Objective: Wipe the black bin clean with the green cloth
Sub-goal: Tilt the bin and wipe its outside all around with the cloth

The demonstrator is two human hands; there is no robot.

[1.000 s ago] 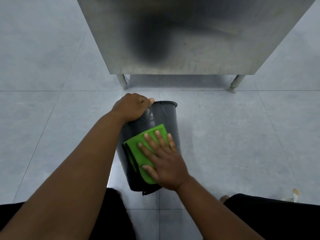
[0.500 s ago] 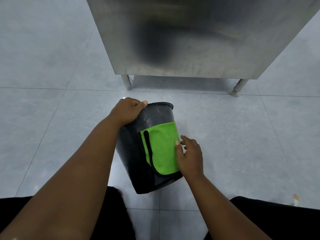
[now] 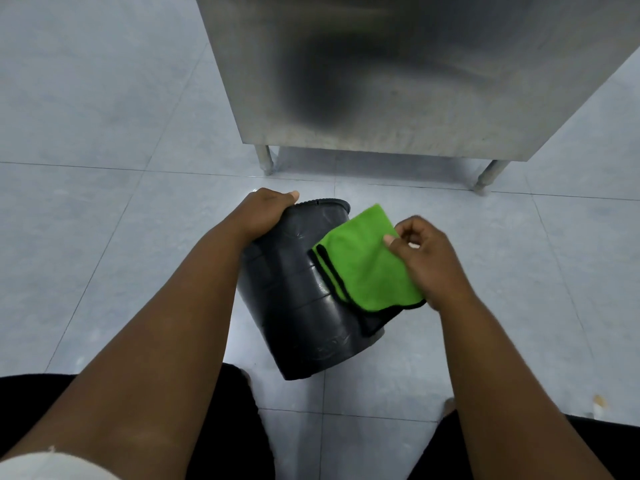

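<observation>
The black bin (image 3: 298, 299) lies tilted on the tiled floor, its rim pointing away from me. My left hand (image 3: 263, 213) grips the rim at the far left. A folded green cloth (image 3: 363, 261) with black edging rests over the bin's right side. My right hand (image 3: 422, 251) pinches the cloth's right edge between thumb and fingers. The inside of the bin is hidden from me.
A stainless steel cabinet (image 3: 398, 71) on short metal legs (image 3: 265, 162) stands just beyond the bin. Grey floor tiles (image 3: 86, 220) spread left and right. My dark-clothed knees (image 3: 519, 445) fill the bottom of the view.
My right hand went from pressing flat on the cloth to sliding right and pinching its edge. The cloth shifted to the bin's right side. The bin turned slightly.
</observation>
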